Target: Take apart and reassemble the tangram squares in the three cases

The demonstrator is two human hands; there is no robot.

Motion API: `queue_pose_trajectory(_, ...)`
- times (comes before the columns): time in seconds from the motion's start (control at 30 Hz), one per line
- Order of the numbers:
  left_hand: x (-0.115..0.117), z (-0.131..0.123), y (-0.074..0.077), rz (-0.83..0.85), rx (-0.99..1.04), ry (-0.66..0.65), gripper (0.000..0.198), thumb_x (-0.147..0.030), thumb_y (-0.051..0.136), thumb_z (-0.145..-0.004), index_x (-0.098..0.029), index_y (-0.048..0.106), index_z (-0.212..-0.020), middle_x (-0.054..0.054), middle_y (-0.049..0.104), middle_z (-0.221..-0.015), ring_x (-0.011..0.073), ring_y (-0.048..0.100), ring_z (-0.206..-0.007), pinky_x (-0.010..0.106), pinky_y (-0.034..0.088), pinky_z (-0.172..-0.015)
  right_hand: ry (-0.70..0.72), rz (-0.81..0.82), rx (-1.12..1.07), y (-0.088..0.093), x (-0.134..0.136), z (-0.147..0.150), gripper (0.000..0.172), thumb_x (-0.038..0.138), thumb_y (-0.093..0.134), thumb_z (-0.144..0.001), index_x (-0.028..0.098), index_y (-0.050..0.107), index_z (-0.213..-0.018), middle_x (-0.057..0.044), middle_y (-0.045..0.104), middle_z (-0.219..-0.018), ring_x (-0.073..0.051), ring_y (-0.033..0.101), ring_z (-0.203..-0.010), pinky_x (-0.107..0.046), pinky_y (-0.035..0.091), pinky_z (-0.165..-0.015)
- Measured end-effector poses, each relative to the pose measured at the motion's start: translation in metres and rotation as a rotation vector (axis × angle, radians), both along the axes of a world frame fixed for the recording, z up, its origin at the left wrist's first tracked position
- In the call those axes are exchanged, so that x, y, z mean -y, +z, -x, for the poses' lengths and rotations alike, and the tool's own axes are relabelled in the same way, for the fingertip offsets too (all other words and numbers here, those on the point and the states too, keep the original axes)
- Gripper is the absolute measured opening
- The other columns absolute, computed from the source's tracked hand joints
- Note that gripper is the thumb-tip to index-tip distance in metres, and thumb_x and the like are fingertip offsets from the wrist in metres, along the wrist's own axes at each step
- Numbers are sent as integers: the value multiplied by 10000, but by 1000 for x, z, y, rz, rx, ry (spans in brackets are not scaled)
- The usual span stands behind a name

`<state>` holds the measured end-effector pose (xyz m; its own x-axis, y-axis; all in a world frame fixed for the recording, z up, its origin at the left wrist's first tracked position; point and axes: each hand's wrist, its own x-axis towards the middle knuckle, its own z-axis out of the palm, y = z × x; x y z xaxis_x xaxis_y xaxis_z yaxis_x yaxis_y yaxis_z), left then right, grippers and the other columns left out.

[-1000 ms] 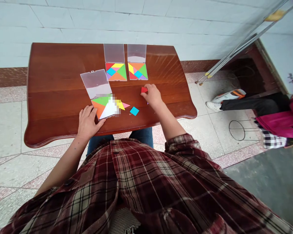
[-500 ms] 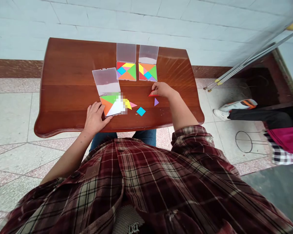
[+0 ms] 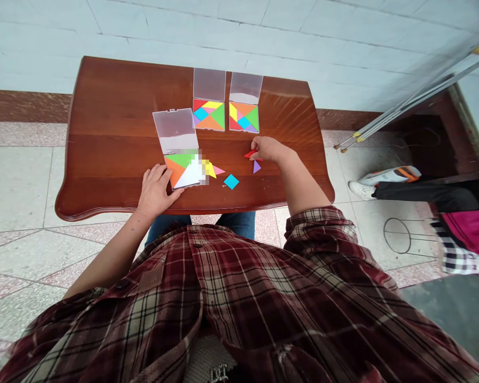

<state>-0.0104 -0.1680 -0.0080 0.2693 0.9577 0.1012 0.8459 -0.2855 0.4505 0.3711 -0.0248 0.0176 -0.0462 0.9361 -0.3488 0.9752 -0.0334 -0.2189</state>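
Note:
My left hand point(image 3: 156, 188) rests with fingers spread on the near left corner of an open clear tangram case point(image 3: 182, 169) that holds a green and an orange piece. My right hand point(image 3: 266, 148) pinches a red tangram piece point(image 3: 250, 154) just above the wooden table point(image 3: 112, 133). A small purple triangle point(image 3: 256, 167) lies right beside that hand. A blue square point(image 3: 231, 181), a pink triangle point(image 3: 218, 171) and a yellow piece point(image 3: 209, 168) lie loose between my hands.
Two more open cases with full coloured tangrams, one point(image 3: 209, 114) beside the other point(image 3: 244, 116), stand at the table's far edge by the tiled wall. Another person's leg and shoe point(image 3: 383, 181) stretch over the floor at the right, near a wire ring stand point(image 3: 399, 234).
My right hand has kept hold of the red piece and tipped it flatter and lower toward the table. The left hand stays on the case. The view has shifted.

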Motion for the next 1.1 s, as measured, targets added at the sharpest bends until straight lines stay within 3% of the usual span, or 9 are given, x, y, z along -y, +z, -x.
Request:
queue_pose_trajectory(0.23,-1,0,-2,-16,-5,-1,641,-615,489,-870,-173,536,-1331,173,493,-1471,391,371,-1423,571,232,-1197,-28,-13,-33,7,5,0,251,234,836,-682,184,640,-831,3,612,-771,-151,534,-719,-322,441,-713)
queue_pose_trajectory(0.4,-1,0,-2,-16,-4,4,629,-607,503,-863,-190,534,-1333,164,502,-1463,391,373,-1421,581,238,-1192,-59,-11,-220,22,14,1,192,232,785,-748,178,607,-699,38,544,-646,-104,485,-627,-277,399,-635)
queue_pose_trajectory(0.57,-1,0,-1,-5,7,9,634,-608,508,-859,-190,534,-1335,165,497,-1467,392,367,-1426,576,225,-1202,-120,-67,-436,37,23,13,160,201,714,-820,176,594,-716,51,522,-582,-87,494,-585,-253,428,-616)
queue_pose_trajectory(0.87,0,0,-2,-5,11,3,639,-605,508,-861,-195,523,-1351,162,485,-1482,388,365,-1429,575,230,-1198,-267,87,-886,40,49,88,186,82,694,-825,182,558,-746,50,581,-574,-83,584,-562,-217,506,-588)
queue_pose_trajectory(1.0,0,0,0,7,19,7,638,-600,514,-858,-196,525,-1351,157,483,-1484,394,359,-1430,584,214,-1201,-310,125,-942,32,71,125,209,122,631,-872,192,523,-707,48,572,-566,-75,554,-544,-199,462,-548)
queue_pose_trajectory(1.1,1,-1,1,11,19,2,640,-598,513,-858,-184,531,-1346,163,485,-1480,395,361,-1426,577,218,-1201,-265,104,-905,19,82,142,225,177,652,-847,202,510,-674,64,532,-551,-76,509,-543,-199,420,-542)
